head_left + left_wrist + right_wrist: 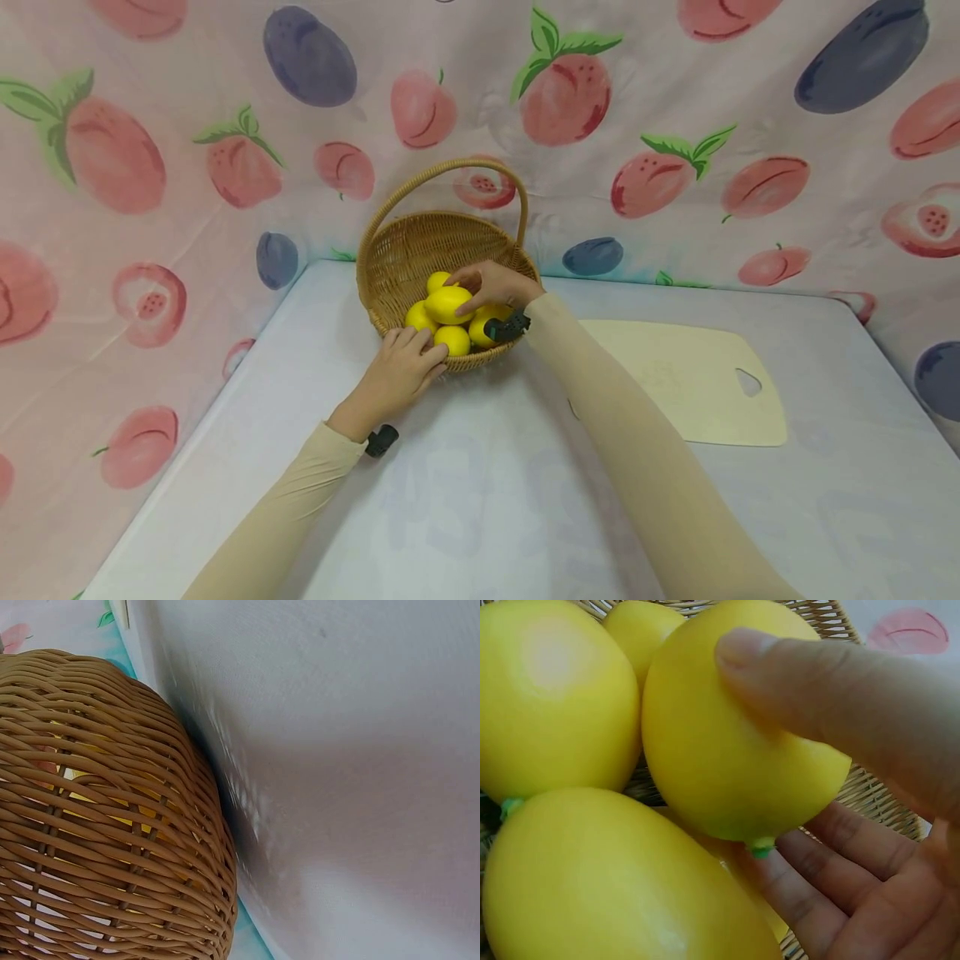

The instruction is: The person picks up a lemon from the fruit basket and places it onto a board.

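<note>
A wicker basket [405, 250] with an arched handle leans with its mouth toward me and holds several yellow lemons. My right hand [498, 285] reaches inside and grips the top lemon [448, 306]. The right wrist view shows the thumb [802, 686] on this lemon [697, 742], with fingers curved around behind it and a green stem tip below. Over the basket's front left rim, the fingers of my left hand [401, 371] are bent and hold it. Only the basket's woven outside [112, 817] shows in the left wrist view, with that hand out of sight.
A cream cutting board [697, 383] with a handle hole lies to the right of the basket, partly behind my right forearm. A white cloth [450, 500] covers the table. Fruit-printed fabric [480, 100] hangs behind and at the left.
</note>
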The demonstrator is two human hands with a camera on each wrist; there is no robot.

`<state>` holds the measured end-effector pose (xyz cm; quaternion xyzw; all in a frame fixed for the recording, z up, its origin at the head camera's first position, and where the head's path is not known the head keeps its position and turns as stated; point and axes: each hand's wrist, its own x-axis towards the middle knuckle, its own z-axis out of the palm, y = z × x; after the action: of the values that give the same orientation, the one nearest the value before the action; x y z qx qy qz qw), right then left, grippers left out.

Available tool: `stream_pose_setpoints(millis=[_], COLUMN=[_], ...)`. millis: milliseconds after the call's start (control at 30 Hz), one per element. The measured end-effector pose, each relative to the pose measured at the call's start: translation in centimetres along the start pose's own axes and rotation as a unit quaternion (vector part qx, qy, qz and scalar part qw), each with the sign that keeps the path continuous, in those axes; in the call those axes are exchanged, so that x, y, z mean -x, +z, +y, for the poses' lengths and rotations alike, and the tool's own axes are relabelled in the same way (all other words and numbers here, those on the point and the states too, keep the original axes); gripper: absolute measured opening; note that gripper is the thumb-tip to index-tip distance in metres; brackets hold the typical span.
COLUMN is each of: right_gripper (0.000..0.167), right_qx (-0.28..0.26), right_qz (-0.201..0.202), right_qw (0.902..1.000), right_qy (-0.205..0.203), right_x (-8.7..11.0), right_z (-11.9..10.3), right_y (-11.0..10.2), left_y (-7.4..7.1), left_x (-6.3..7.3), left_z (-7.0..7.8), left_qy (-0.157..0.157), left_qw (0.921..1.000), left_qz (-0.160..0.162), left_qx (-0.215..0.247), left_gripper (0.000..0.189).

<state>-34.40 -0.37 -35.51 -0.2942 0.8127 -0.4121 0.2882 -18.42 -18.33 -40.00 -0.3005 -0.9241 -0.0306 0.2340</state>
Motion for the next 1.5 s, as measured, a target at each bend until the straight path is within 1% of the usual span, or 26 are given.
stream_pose_setpoints(millis=[233, 400, 633, 767, 933, 1100, 1200, 1367, 1500], right_gripper=[0.049, 0.055, 0.052, 0.050, 0.051, 0.053, 0.053, 0.053, 0.053], right_qx=[0.022, 0.016, -0.012, 0.000, 0.017, 0.024, 0.031, 0.036, 0.052], right_qz=[0.021, 0.039, 0.054, 0.067, 0.087, 0.098, 0.101, 0.106, 0.128], right_qw=[0.9995, 0.9991, 0.9979, 0.9961, 0.9934, 0.9930, 0.9931, 0.9924, 0.9885], right_qy=[-0.003, -0.003, -0.035, -0.057, -0.073, -0.061, -0.052, -0.051, -0.061], right_x=[-0.1, 0.1, 0.4, 1.1, 2.6, 4.9, 6.3, 8.5, 10.7], right_z=[0.2, 0.2, -0.4, -1.1, -2.0, -2.4, -2.2, -1.3, -0.7], right_y=[0.0, 0.0, -0.1, -0.7, -1.9, -3.0, -3.5, -4.0, -4.3], left_y=[0.0, 0.0, 0.0, 0.0, -0.1, 0.0, 0.0, -0.2, -0.2], left_x=[0.0, -0.1, 0.0, 0.0, 0.0, 0.0, 0.0, 0.0, 0.0], left_z=[0.0, 0.1, 0.1, 0.1, 0.0, 0.1, 0.2, 0.3, 0.2], left_qy=[0.004, 0.006, 0.003, -0.002, -0.004, -0.005, -0.004, -0.002, -0.004], left_qw=[1.0000, 1.0000, 1.0000, 1.0000, 0.9999, 0.9998, 0.9996, 0.9995, 0.9996], left_qz=[0.002, 0.004, 0.000, -0.004, -0.004, -0.005, -0.001, 0.009, 0.006], left_qx=[-0.002, -0.003, 0.002, 0.006, 0.014, 0.020, 0.027, 0.031, 0.029], left_gripper=[0.016, 0.016, 0.015, 0.016, 0.014, 0.014, 0.013, 0.014, 0.014])
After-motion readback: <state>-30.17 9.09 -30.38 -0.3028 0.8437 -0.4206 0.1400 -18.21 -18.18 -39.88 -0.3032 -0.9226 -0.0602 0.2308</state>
